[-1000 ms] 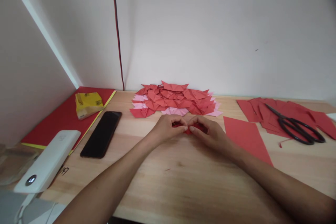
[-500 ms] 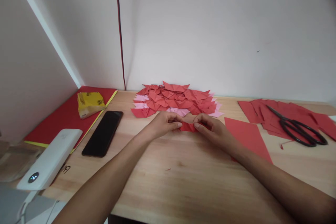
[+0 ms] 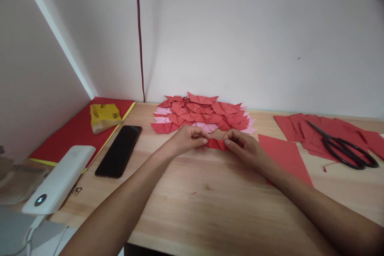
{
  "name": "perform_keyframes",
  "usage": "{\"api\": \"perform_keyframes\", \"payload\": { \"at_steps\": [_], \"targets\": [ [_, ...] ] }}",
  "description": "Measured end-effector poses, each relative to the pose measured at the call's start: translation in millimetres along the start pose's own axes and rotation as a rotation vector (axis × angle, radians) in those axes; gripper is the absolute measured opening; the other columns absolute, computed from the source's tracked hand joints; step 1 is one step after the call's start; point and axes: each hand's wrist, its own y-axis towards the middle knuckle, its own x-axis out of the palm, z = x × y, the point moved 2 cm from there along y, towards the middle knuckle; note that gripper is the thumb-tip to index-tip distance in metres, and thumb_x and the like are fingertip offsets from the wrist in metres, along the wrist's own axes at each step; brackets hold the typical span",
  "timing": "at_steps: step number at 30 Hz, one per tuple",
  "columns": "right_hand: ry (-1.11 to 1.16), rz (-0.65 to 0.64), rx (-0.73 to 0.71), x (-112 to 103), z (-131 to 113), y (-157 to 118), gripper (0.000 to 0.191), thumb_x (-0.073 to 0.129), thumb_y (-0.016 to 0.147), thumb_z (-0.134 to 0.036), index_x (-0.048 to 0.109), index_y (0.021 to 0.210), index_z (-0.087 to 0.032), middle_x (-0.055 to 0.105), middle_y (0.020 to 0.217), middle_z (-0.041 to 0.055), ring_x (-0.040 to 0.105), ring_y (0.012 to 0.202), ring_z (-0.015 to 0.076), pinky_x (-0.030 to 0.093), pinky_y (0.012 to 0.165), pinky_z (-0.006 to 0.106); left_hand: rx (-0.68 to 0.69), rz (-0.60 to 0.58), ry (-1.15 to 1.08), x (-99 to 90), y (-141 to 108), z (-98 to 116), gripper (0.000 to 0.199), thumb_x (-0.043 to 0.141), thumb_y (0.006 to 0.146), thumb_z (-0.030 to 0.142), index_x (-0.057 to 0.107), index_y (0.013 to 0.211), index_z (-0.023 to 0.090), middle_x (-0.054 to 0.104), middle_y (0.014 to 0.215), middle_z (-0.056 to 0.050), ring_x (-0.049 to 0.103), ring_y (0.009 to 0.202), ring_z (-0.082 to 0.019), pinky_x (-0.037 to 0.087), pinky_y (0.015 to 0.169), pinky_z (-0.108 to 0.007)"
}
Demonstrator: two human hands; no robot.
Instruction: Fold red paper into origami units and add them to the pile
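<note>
A small folded red paper [image 3: 216, 144] is stretched between my two hands over the middle of the wooden table. My left hand [image 3: 192, 140] pinches its left end between thumb and fingers. At the right end, my right hand [image 3: 241, 144] grips it the same way. Just behind the hands, against the wall, lies a heap of folded red and pink paper pieces [image 3: 204, 118] with pointed ends. A flat red sheet [image 3: 283, 158] lies to the right, partly under my right forearm.
Black scissors [image 3: 345, 150] rest on a stack of red paper [image 3: 318, 148] at the right. On the left are a black phone [image 3: 119, 152], a white power bank [image 3: 61, 180] with a cable, and a yellow packet [image 3: 105, 118] on a red folder [image 3: 63, 136].
The view has shifted slightly. Both hands keep their grip on the folded red paper, which shows a little more of its surface between the fingers.
</note>
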Motion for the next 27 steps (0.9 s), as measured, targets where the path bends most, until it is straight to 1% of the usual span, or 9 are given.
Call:
{"api": "perform_keyframes", "payload": {
  "at_steps": [5, 11, 13, 15, 17, 21, 27],
  "targets": [
    [-0.021, 0.011, -0.016, -0.2, -0.4, 0.0, 0.018, 0.046, 0.089, -0.034, 0.046, 0.076, -0.021, 0.05, 0.071, -0.0008, 0.046, 0.065, 0.0144, 0.037, 0.06, 0.027, -0.012, -0.005, -0.047, 2.0, -0.8, 1.7, 0.024, 0.071, 0.073, 0.026, 0.064, 0.089, 0.01, 0.068, 0.072, -0.005, 0.063, 0.06, -0.011, 0.05, 0.061, -0.022],
    [-0.016, 0.001, -0.039, 0.5, 0.3, 0.8, 0.018, 0.045, 0.089, -0.032, 0.047, 0.076, -0.021, 0.05, 0.071, -0.0013, 0.047, 0.066, 0.0144, 0.038, 0.062, 0.027, -0.01, -0.107, -0.048, 6.1, -3.2, 4.8, 0.038, 0.068, 0.077, 0.031, 0.062, 0.107, 0.009, 0.069, 0.076, -0.007, 0.064, 0.065, -0.012, 0.05, 0.064, -0.024],
    [-0.012, 0.004, -0.045, 0.8, 1.0, 1.2, 0.017, 0.045, 0.089, -0.032, 0.046, 0.076, -0.021, 0.05, 0.071, -0.0014, 0.047, 0.067, 0.0143, 0.038, 0.063, 0.027, -0.018, -0.121, -0.034, 7.5, -4.3, 7.3, 0.04, 0.066, 0.079, 0.032, 0.061, 0.111, 0.009, 0.069, 0.077, -0.008, 0.064, 0.067, -0.013, 0.05, 0.065, -0.025],
    [-0.015, 0.009, -0.047, 0.9, 1.7, 1.4, 0.017, 0.046, 0.089, -0.031, 0.047, 0.076, -0.021, 0.05, 0.071, -0.0014, 0.047, 0.067, 0.0144, 0.038, 0.063, 0.027, -0.023, -0.117, -0.019, 8.6, -5.3, 9.9, 0.038, 0.065, 0.079, 0.033, 0.061, 0.108, 0.009, 0.069, 0.078, -0.008, 0.064, 0.068, -0.013, 0.05, 0.065, -0.025],
    [-0.022, 0.01, -0.046, 0.8, 1.8, 1.3, 0.017, 0.045, 0.089, -0.031, 0.047, 0.076, -0.021, 0.051, 0.072, -0.0011, 0.048, 0.067, 0.0146, 0.038, 0.063, 0.027, -0.018, -0.093, 0.018, 9.4, -5.9, 11.7, 0.032, 0.064, 0.08, 0.034, 0.063, 0.101, 0.01, 0.067, 0.079, -0.007, 0.062, 0.068, -0.012, 0.049, 0.064, -0.023],
    [-0.032, -0.004, -0.048, 0.9, -0.6, 0.5, 0.016, 0.045, 0.088, -0.031, 0.048, 0.076, -0.021, 0.054, 0.073, -0.0001, 0.049, 0.069, 0.0154, 0.04, 0.064, 0.028, 0.023, -0.05, 0.099, 11.8, -5.8, 11.9, 0.021, 0.063, 0.08, 0.031, 0.063, 0.088, 0.011, 0.063, 0.079, -0.003, 0.055, 0.063, -0.008, 0.044, 0.058, -0.02],
    [-0.026, 0.005, -0.046, 1.8, -3.2, 0.0, 0.019, 0.046, 0.088, -0.034, 0.05, 0.075, -0.021, 0.053, 0.071, -0.0005, 0.049, 0.067, 0.015, 0.04, 0.062, 0.027, 0.053, -0.051, 0.05, 15.4, -4.9, 8.7, 0.015, 0.065, 0.074, 0.023, 0.061, 0.085, 0.012, 0.062, 0.08, -0.003, 0.056, 0.069, -0.01, 0.044, 0.063, -0.021]
  ]
}}
